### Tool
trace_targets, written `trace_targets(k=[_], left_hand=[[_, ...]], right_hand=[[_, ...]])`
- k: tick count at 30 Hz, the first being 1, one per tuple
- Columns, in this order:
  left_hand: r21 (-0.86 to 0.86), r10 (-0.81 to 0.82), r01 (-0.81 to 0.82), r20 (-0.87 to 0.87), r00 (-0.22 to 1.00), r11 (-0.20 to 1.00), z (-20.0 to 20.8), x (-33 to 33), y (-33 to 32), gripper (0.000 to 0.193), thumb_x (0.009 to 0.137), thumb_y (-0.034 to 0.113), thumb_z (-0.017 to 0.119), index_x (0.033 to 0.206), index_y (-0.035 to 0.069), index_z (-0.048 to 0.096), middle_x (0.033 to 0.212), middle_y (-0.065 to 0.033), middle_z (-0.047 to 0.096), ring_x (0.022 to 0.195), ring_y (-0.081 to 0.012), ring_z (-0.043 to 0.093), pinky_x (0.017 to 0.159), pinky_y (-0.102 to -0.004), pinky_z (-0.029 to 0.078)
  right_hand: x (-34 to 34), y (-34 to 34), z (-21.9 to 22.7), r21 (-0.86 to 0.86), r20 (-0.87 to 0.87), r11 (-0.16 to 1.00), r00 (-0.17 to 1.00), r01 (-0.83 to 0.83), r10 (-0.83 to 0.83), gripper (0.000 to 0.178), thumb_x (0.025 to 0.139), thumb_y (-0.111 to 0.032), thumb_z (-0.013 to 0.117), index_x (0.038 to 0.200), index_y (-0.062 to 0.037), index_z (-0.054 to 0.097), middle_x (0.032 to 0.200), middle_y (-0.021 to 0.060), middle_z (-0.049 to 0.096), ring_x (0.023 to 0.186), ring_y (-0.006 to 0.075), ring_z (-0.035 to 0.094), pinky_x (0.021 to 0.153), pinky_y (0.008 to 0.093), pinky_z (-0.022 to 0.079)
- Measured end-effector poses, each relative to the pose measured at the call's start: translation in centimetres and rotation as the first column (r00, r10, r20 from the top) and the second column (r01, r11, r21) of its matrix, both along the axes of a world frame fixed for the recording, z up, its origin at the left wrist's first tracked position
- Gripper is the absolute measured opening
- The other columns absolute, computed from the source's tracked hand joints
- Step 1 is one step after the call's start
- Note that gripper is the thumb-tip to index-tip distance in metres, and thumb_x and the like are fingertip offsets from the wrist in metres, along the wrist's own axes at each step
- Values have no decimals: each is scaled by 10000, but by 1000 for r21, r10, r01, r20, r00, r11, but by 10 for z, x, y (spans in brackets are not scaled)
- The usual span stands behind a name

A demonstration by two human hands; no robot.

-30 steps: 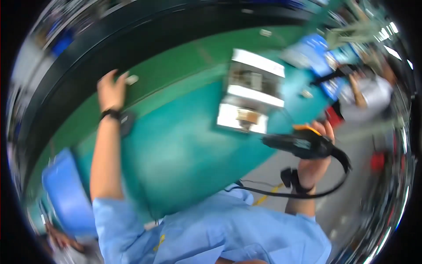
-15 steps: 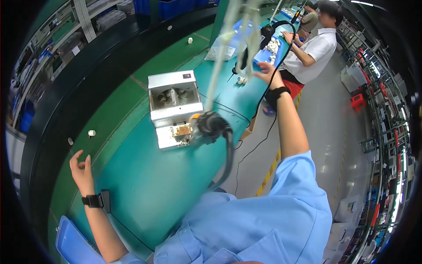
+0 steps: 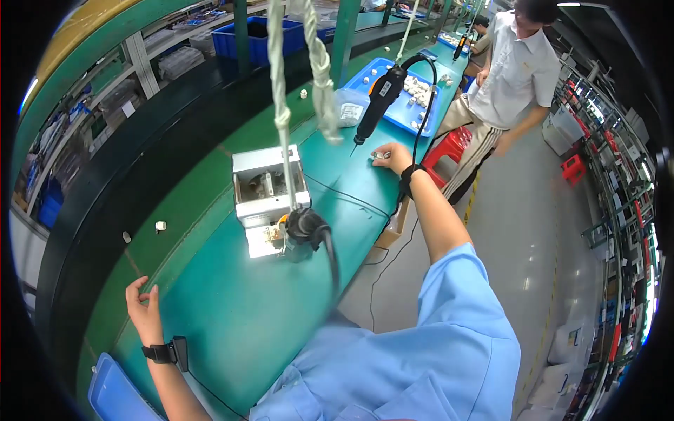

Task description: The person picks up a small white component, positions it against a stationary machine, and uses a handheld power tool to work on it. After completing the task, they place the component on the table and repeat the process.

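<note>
My right hand [image 3: 396, 157] reaches far across the green bench, its fingers closed round a small white and silvery part [image 3: 380, 156]. Just left of that hand, a black electric screwdriver [image 3: 381, 104] hangs with its thin bit pointing down. My left hand [image 3: 145, 314] is over the left side of the bench, fingers spread, with nothing in it. Between the hands stands a silver box-shaped machine [image 3: 270, 200] with an open hopper holding parts. Against its near end hangs a dark tool with a thick cable [image 3: 306, 226], on a whitish cord.
Beyond my right hand are a blue tray [image 3: 397, 119] of white parts and a clear plastic bag [image 3: 349, 105]. Loose white caps [image 3: 161, 226] lie on the green belt. A blue bin [image 3: 119, 393] sits lower left. A person [image 3: 516, 70] in white stands beside a red stool [image 3: 449, 151].
My right hand has come down onto the small part and closed on it. The hanging cords and screwdriver have swung. The person in white has gone from sitting to standing.
</note>
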State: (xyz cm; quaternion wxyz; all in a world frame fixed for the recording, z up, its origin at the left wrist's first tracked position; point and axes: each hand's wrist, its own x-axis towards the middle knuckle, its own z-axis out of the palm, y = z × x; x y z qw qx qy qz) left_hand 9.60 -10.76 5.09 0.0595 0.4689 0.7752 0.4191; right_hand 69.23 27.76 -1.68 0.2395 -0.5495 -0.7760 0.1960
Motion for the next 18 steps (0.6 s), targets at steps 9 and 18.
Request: trace_targets(k=[9, 18], left_hand=[[35, -156, 153, 82, 984, 988, 27, 45, -2, 276, 804, 11, 681, 1070, 51, 616, 1069, -33, 581, 736, -102, 547, 646, -218, 447], [111, -310, 300, 89, 947, 948, 43, 82, -23, 282, 768, 6, 713, 1031, 71, 634, 1040, -46, 598, 760, -121, 590, 633, -237, 463]], right_hand=[[7, -169, 129, 204, -821, 898, 568, 389, -59, 280, 845, -121, 703, 1102, -18, 657, 889, 16, 641, 755, 93, 590, 676, 241, 485], [-206, -362, 169, 234, -531, 445, 270, -864, 803, 243, 807, -152, 760, 1036, -90, 710, 963, 75, 627, 881, 220, 623, 731, 312, 512]])
